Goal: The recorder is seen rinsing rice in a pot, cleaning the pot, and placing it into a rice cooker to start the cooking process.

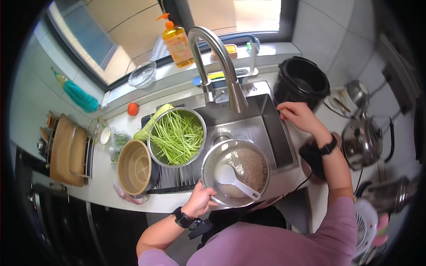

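My left hand (pixel 199 200) grips the rim of a steel bowl (pixel 208 159) at the near edge of the sink. Inside lie rice (pixel 254 166) and a white rice paddle (pixel 237 181), whose handle leans toward the near right rim. My right hand (pixel 296 114) is raised at the right side of the sink, just in front of a black cooker body (pixel 304 79); its fingers are curled, and whether they touch anything is unclear. Left of the rice bowl stands another steel bowl (pixel 203 133) heaped with green stems (pixel 178 136).
The arched faucet (pixel 216 43) rises over the steel sink (pixel 254 123). A tan colander (pixel 134 166), a pale green gourd (pixel 143 133) and a tomato (pixel 132 109) are at left. A steel kettle (pixel 362 143) stands right. Dish soap (pixel 178 46) is on the windowsill.
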The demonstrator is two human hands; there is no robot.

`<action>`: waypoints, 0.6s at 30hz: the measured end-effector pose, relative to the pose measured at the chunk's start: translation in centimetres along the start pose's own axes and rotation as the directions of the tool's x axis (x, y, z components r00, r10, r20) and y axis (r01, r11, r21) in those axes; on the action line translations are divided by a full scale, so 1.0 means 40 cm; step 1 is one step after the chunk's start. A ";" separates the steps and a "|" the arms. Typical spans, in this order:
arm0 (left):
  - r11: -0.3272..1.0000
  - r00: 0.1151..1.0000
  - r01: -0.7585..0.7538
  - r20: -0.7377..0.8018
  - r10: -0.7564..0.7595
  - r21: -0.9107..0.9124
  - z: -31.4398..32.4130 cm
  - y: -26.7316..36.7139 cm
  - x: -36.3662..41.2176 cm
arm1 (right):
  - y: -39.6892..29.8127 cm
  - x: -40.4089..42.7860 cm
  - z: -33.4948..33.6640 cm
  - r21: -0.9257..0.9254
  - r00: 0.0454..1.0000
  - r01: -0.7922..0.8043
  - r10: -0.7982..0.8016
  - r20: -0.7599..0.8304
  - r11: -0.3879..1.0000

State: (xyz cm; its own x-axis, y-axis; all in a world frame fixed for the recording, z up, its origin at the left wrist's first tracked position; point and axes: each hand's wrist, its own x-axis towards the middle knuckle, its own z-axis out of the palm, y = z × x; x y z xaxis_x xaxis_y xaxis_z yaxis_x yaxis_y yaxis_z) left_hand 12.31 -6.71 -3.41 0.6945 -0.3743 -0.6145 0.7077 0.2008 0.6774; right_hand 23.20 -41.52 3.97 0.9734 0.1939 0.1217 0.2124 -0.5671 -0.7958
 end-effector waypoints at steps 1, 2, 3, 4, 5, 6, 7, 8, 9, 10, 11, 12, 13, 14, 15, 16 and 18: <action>1.000 1.000 -0.009 -0.020 0.009 -0.017 0.021 -0.008 0.025 | 0.056 0.067 0.011 0.009 0.998 0.051 -0.051 0.031 0.999; 0.999 0.996 -0.024 -0.083 0.022 -0.027 0.047 -0.009 0.054 | 0.094 0.131 0.029 -0.064 0.995 0.088 -0.085 0.051 0.994; 0.999 0.987 -0.044 -0.157 0.038 -0.032 0.069 -0.004 0.078 | 0.124 0.190 0.063 -0.158 0.977 0.215 -0.210 0.046 0.964; 0.997 0.983 -0.073 -0.170 0.067 -0.029 0.082 -0.001 0.100 | 0.169 0.247 0.104 -0.153 0.952 0.305 -0.299 0.060 0.940; 0.996 0.977 -0.075 -0.204 0.066 -0.039 0.081 0.000 0.123 | 0.201 0.305 0.151 -0.125 0.947 0.319 -0.311 0.080 0.939; 0.996 0.970 -0.093 -0.227 0.087 -0.016 0.080 -0.004 0.154 | 0.231 0.353 0.198 -0.219 0.920 0.390 -0.388 0.053 0.894; 0.995 0.963 -0.103 -0.249 0.101 0.002 0.091 -0.009 0.176 | 0.239 0.382 0.233 -0.310 0.887 0.449 -0.461 0.039 0.838; 0.992 0.949 -0.123 -0.293 0.116 -0.006 0.112 -0.007 0.198 | 0.245 0.401 0.254 -0.310 0.894 0.444 -0.438 0.091 0.841; 0.991 0.932 -0.137 -0.338 0.128 -0.001 0.113 -0.011 0.217 | 0.225 0.424 0.270 -0.305 0.894 0.448 -0.425 0.142 0.841; 0.990 0.912 -0.138 -0.388 0.134 0.018 0.121 -0.007 0.231 | 0.223 0.449 0.293 -0.287 0.889 0.457 -0.428 0.160 0.842; 0.990 0.886 -0.136 -0.443 0.139 0.038 0.124 -0.003 0.236 | 0.215 0.471 0.323 -0.262 0.882 0.470 -0.435 0.181 0.843; 0.990 0.868 -0.137 -0.477 0.138 0.038 0.130 0.004 0.239 | 0.193 0.484 0.325 -0.210 0.880 0.441 -0.375 0.289 0.873; 0.988 0.856 -0.148 -0.494 0.150 0.045 0.138 0.014 0.251 | 0.179 0.489 0.325 0.015 0.890 0.323 -0.309 0.334 0.946; 0.987 0.856 -0.150 -0.492 0.157 0.053 0.135 0.013 0.257 | 0.219 0.509 0.359 0.044 0.886 0.331 -0.326 0.330 0.943; 0.986 0.853 -0.145 -0.495 0.166 0.082 0.128 0.011 0.269 | 0.249 0.538 0.370 0.044 0.879 0.351 -0.346 0.329 0.935; 0.986 0.846 -0.150 -0.506 0.169 0.078 0.127 0.012 0.272 | 0.269 0.562 0.385 0.050 0.869 0.373 -0.367 0.332 0.927; 0.984 0.839 -0.164 -0.514 0.179 0.076 0.118 0.010 0.278 | 0.295 0.598 0.388 0.033 0.834 0.423 -0.403 0.377 0.906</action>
State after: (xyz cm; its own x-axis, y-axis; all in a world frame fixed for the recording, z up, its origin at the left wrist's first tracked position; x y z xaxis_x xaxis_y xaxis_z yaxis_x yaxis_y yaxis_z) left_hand 19.71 -15.07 -8.06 0.7763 0.1876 -0.6018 0.5723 0.1905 0.7976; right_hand 47.66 -31.17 -11.71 0.6942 0.6918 0.1986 0.6010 -0.4053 -0.6889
